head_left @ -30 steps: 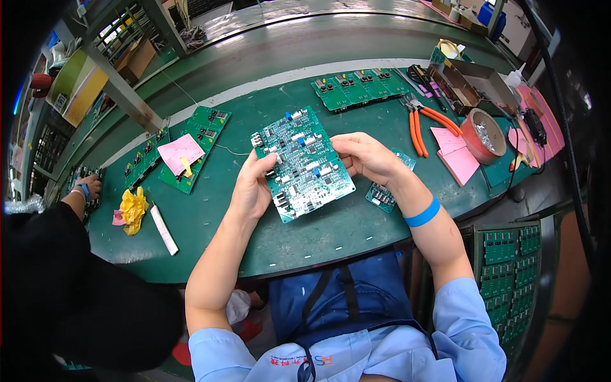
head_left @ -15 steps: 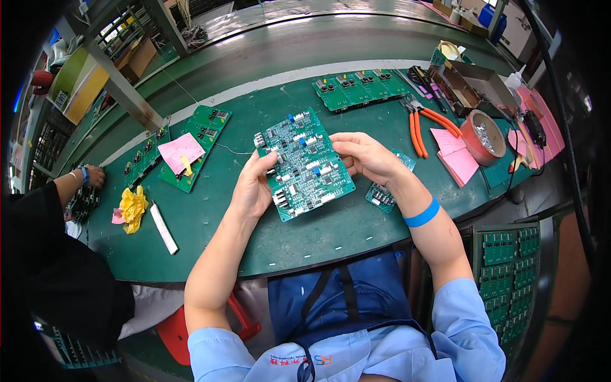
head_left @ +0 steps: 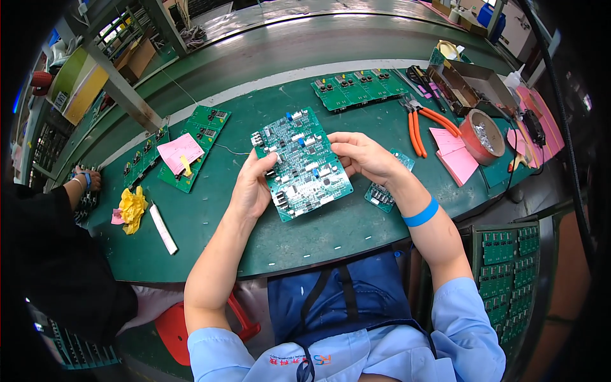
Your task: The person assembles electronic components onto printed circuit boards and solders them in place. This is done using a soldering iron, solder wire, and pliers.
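Note:
Between both hands I hold a green circuit board (head_left: 304, 167), its face covered with white connectors, chips and a few blue parts. My left hand (head_left: 254, 184) grips the board's left edge, thumb on top. At the opposite edge my right hand (head_left: 363, 156) pinches it, with its other fingers partly hidden beneath. The board is raised above the green table (head_left: 305, 245) and slightly tilted. Under my right wrist lies a smaller circuit board (head_left: 382, 196), partly covered by the arm. Beyond the held board rests a row of joined circuit boards (head_left: 359, 90).
Orange-handled pliers (head_left: 417, 130), pink paper slips (head_left: 455, 156) and a round red tub (head_left: 482, 140) lie to the right. On the left are more boards (head_left: 207, 124), a yellow crumpled glove-like thing (head_left: 132, 209) and a white tube (head_left: 163, 228). A co-worker's hand (head_left: 89, 178) is far left.
The held board has shifted very slightly left, with its tilt a little altered. At far left the co-worker's hand and arm have moved. Both my hands keep their grip.

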A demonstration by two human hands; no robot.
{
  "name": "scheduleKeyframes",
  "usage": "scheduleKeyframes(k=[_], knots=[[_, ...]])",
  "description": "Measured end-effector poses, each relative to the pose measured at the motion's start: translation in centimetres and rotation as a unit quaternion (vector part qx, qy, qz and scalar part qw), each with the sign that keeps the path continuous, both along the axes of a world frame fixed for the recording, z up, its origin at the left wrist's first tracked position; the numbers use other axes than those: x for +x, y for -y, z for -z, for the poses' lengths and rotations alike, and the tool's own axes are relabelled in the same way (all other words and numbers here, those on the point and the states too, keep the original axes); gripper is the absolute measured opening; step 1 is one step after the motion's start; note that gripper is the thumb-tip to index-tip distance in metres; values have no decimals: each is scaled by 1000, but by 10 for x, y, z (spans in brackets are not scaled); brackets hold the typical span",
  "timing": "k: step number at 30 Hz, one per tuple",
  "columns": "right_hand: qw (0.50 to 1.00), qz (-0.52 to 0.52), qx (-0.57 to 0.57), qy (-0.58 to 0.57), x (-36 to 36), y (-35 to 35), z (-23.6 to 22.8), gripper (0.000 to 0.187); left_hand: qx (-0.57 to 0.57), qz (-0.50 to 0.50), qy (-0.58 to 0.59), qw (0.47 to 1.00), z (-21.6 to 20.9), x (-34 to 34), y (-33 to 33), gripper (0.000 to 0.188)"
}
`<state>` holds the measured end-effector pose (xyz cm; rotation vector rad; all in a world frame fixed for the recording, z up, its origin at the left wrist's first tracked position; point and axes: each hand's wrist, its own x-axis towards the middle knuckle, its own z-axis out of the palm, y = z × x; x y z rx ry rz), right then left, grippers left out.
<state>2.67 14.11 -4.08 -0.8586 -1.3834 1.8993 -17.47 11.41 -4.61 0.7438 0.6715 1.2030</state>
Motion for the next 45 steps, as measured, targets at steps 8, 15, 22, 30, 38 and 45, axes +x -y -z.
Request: scheduleKeyframes(k=[8,15,22,30,38,45], knots=[[1000,2,2,5,-1,0,0,28,8,-4,-5,1000,-1,0,1,36],[1000,9,4,16,-1,1,-1,27,14,-5,-7,1000,-2,1,2,36],[1000,13,-1,17,-2,1,-1,27,17,-14,-19,1000,-2,0,3,38],[1000,6,3,20,-1,0,-1,27,19,-10,-8,1000,0,-1,1,40],[1000,4,3,14,0,-1,0,28,27,-4,-16,999,-1,0,2,41],[1000,3,5,16,-1,0,-1,28,30,-10,-25,999,-1,0,2,41]])
